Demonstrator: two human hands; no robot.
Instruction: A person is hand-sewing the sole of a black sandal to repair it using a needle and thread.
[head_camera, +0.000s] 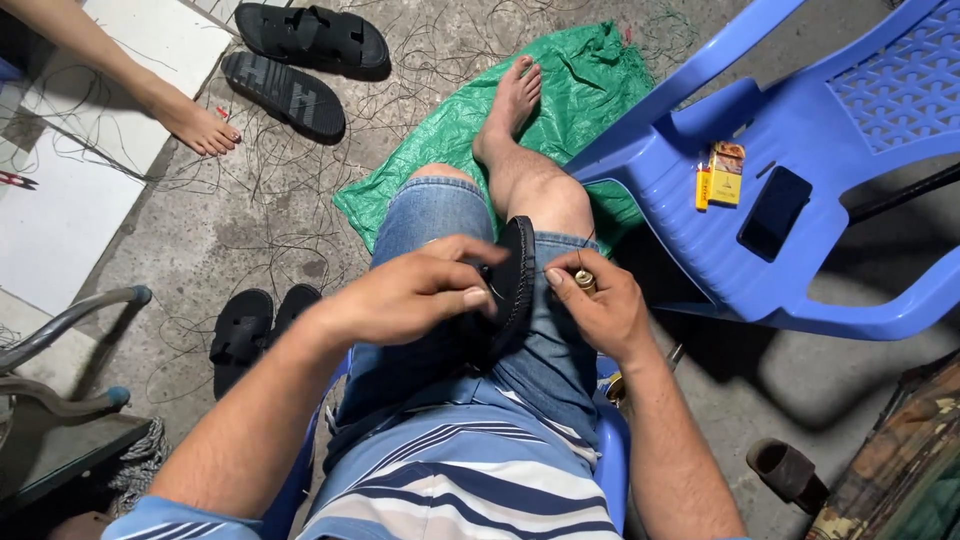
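Down on the lap, a black shoe (512, 285) stands on edge against the denim shorts (430, 300), and everything else is placed from it. Left hand (415, 290) lies over the shoe's near side, its fingers (470, 298) curled and pressed onto the dark upper. Right hand (600, 305) sits just right of the shoe, touching its stitched rim; its thumb and forefinger are pinched together on a small brass-coloured tool (585, 281), and a thin thread rises from that pinch. Below the shoe shows a striped shirt (470, 480). Left of the shoe, on the concrete floor (250, 220), a pair of black sandals (255, 325) lies side by side among loose threads. Beyond the shoe, the person's bare leg stretches onto a green plastic sheet (560, 100). Right of the shoe stands a blue plastic chair (800, 150), bearing a yellow pack (722, 175) and a dark phone (773, 212). Far up and left of the shoe lie two more black sandals (300, 60), and another person's bare foot (195, 125) rests near white boards (70, 200).
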